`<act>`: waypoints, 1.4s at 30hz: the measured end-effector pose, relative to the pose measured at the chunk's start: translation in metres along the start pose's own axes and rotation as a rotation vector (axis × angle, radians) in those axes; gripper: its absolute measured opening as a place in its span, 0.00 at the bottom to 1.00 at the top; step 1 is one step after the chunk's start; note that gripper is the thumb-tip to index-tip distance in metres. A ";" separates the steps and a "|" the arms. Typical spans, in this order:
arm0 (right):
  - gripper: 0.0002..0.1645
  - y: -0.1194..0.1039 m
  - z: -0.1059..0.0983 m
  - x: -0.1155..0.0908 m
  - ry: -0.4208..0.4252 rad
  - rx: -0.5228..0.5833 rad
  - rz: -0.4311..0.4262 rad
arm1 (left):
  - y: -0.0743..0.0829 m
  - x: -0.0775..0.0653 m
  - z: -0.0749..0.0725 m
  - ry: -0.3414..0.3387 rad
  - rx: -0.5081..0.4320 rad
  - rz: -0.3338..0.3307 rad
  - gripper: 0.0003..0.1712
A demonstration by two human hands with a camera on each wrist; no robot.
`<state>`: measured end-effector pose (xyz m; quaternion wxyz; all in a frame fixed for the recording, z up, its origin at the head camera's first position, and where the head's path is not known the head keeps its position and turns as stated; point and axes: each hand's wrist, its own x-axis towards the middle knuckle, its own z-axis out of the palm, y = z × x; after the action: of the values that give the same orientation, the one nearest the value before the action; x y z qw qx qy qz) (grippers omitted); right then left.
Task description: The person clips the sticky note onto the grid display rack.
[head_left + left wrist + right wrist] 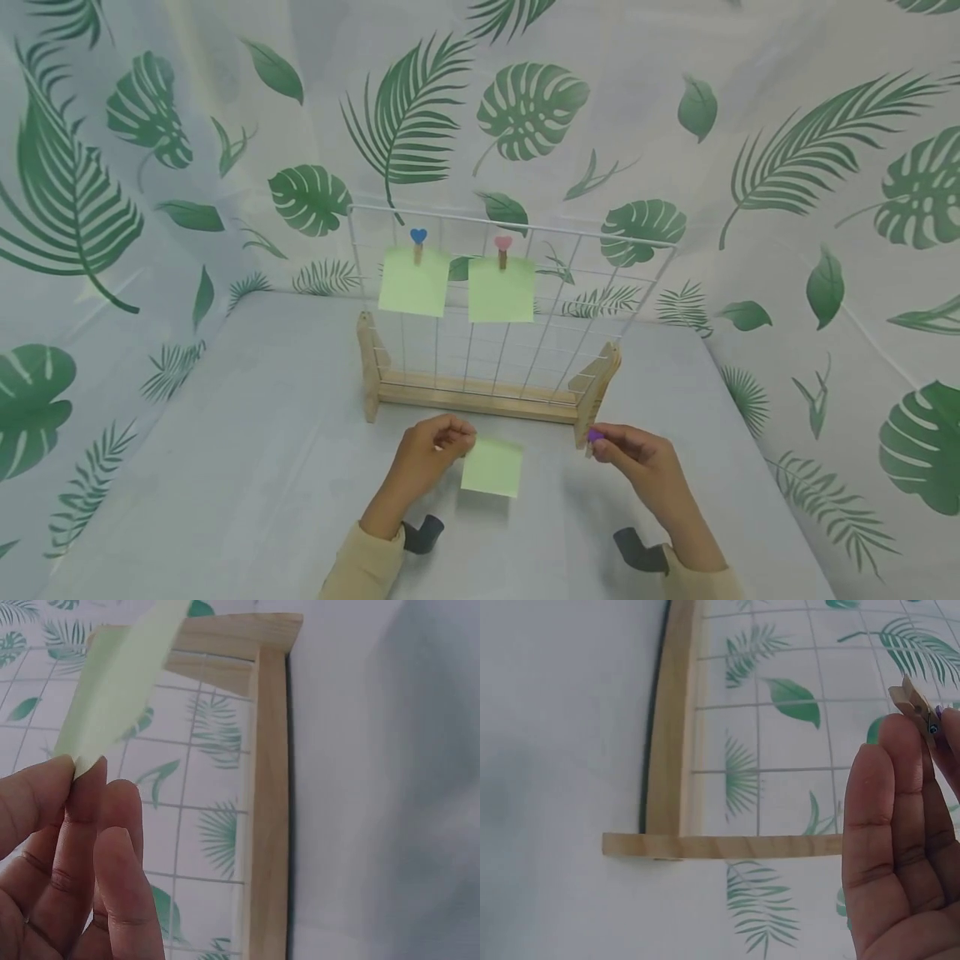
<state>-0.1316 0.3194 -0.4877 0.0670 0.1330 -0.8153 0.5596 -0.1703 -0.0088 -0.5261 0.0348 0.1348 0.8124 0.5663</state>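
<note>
My left hand (431,457) pinches a pale green sticky note (492,468) by its upper left corner, in front of the rack. In the left wrist view, thumb and forefinger grip the note (112,690) at its corner. My right hand (643,461) holds a small wooden clothespin with a purple top (595,437) between thumb and fingertips, beside the rack's right foot. The right wrist view shows the clothespin's (911,701) wooden tips pointing away from the fingers. Two green notes hang on the white wire grid (555,308), one under a blue heart clothespin (418,239), one under a pink heart clothespin (503,246).
The grid stands in a wooden base (480,402) with a wooden foot at each end. Beneath lies a white tabletop (285,417). A leaf-patterned white cloth (600,50) rises behind and at both sides. Dark curved pieces (424,535) sit at both wrists.
</note>
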 end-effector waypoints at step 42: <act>0.11 -0.047 -0.010 0.027 0.143 -0.127 -0.120 | 0.054 0.028 -0.003 0.062 -0.030 0.161 0.05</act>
<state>-0.1442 0.3088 -0.4346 0.1667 0.1366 -0.8329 0.5097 -0.1882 0.0136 -0.4722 -0.0338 0.1818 0.7910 0.5833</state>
